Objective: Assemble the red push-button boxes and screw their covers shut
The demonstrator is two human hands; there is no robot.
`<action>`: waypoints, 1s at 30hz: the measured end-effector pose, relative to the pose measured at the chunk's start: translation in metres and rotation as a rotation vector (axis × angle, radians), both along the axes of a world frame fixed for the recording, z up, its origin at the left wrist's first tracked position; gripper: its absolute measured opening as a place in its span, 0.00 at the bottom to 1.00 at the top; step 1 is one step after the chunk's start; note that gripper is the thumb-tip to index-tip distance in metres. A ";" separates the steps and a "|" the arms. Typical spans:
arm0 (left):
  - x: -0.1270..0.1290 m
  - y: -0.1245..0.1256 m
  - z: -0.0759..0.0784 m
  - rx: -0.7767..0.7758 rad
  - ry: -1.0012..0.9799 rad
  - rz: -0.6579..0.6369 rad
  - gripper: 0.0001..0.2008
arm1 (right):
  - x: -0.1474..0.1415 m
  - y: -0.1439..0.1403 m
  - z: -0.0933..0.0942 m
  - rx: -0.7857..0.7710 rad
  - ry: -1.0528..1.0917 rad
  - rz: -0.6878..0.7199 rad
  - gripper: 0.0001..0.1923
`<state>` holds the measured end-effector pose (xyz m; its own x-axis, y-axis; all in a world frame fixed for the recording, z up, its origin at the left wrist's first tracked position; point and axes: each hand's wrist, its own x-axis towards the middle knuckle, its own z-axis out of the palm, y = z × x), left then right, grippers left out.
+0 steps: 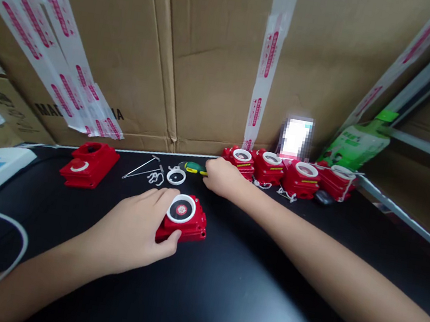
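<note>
My left hand [133, 227] is wrapped round a red housing [189, 229], thumb along its near side. The housing looks like an alarm push-button box, with a white ring around a dark round face that bears a red and white emblem. Farther back, my right hand [221, 177] is closed at the right end of a screwdriver [194, 168] with a green and yellow handle; its fingertips are partly hidden. Left of the screwdriver lie a loose white ring [176, 177], a curled white cord [155, 177] and a thin metal rod with a bent end [139, 167].
Another red housing [90, 165] lies at the left. Several similar red boxes [299, 186] line the back right, near a lit phone [296, 136] and a green-capped bottle [360, 141]. Cardboard [213, 73] backs the black table [226, 289]. A white power strip [3, 169] is left.
</note>
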<state>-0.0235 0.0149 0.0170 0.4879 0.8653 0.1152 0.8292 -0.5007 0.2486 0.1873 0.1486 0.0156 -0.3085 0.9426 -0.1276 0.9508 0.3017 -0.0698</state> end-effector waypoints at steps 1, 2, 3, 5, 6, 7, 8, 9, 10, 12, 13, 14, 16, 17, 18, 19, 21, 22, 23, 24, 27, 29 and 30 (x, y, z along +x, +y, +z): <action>0.000 0.000 0.000 -0.004 -0.005 -0.001 0.18 | -0.002 0.000 0.000 -0.002 0.001 0.001 0.22; 0.000 0.000 0.000 -0.005 -0.008 0.000 0.18 | -0.003 0.001 0.000 -0.003 0.003 0.000 0.22; 0.000 0.000 0.001 -0.004 -0.010 0.002 0.17 | -0.004 0.001 0.000 -0.003 0.005 0.000 0.22; 0.000 0.000 0.001 -0.001 -0.016 0.001 0.17 | -0.006 0.001 0.001 -0.002 0.009 -0.002 0.22; 0.000 -0.001 0.002 0.000 -0.020 -0.004 0.17 | -0.006 0.000 0.001 -0.002 0.012 -0.003 0.22; 0.000 -0.001 0.002 -0.001 -0.023 -0.009 0.17 | -0.006 0.000 0.002 -0.004 0.016 -0.003 0.22; 0.000 -0.001 0.002 -0.003 -0.024 -0.012 0.17 | -0.005 -0.001 0.002 -0.007 0.020 -0.002 0.22; 0.000 -0.001 0.002 -0.007 -0.026 -0.013 0.17 | -0.003 -0.002 0.003 -0.011 0.026 -0.001 0.22; 0.000 -0.001 0.002 -0.009 -0.027 -0.011 0.17 | 0.000 -0.004 0.005 -0.013 0.033 0.000 0.22; 0.000 -0.001 0.001 -0.011 -0.031 -0.004 0.16 | 0.009 -0.009 0.008 -0.012 0.052 -0.004 0.22; 0.000 0.000 0.001 -0.011 -0.036 -0.007 0.16 | 0.015 -0.013 0.011 -0.005 0.066 -0.011 0.22; -0.001 0.000 0.000 -0.012 -0.042 -0.013 0.16 | 0.021 -0.017 0.013 0.003 0.083 -0.017 0.22; -0.001 0.000 -0.002 -0.019 -0.067 -0.014 0.18 | 0.034 -0.027 0.018 0.032 0.132 -0.027 0.19; -0.001 0.000 -0.003 -0.024 -0.082 -0.009 0.20 | 0.041 -0.034 0.020 0.033 0.162 -0.021 0.18; -0.001 0.000 -0.004 -0.029 -0.095 -0.002 0.23 | 0.046 -0.040 0.021 0.027 0.192 -0.010 0.18; -0.001 -0.001 -0.005 -0.037 -0.103 0.004 0.24 | 0.051 -0.048 0.022 0.009 0.218 0.007 0.18; 0.000 -0.001 -0.006 -0.049 -0.104 0.002 0.24 | 0.057 -0.062 0.019 -0.025 0.250 0.047 0.17; 0.000 -0.001 -0.006 -0.054 -0.100 -0.001 0.23 | 0.060 -0.068 0.017 -0.036 0.252 0.067 0.15; 0.001 -0.001 -0.006 -0.057 -0.096 -0.003 0.22 | 0.062 -0.074 0.014 -0.040 0.243 0.085 0.13; 0.001 0.000 -0.006 -0.058 -0.092 -0.001 0.22 | 0.063 -0.078 0.011 -0.035 0.219 0.098 0.11; 0.002 0.001 -0.005 -0.061 -0.080 0.009 0.22 | 0.070 -0.083 0.003 -0.023 0.118 0.125 0.12; 0.001 0.001 -0.004 -0.060 -0.073 0.011 0.22 | 0.076 -0.081 0.001 -0.046 0.079 0.160 0.14; 0.001 0.001 -0.004 -0.057 -0.071 0.011 0.22 | 0.079 -0.080 0.001 -0.062 0.073 0.181 0.14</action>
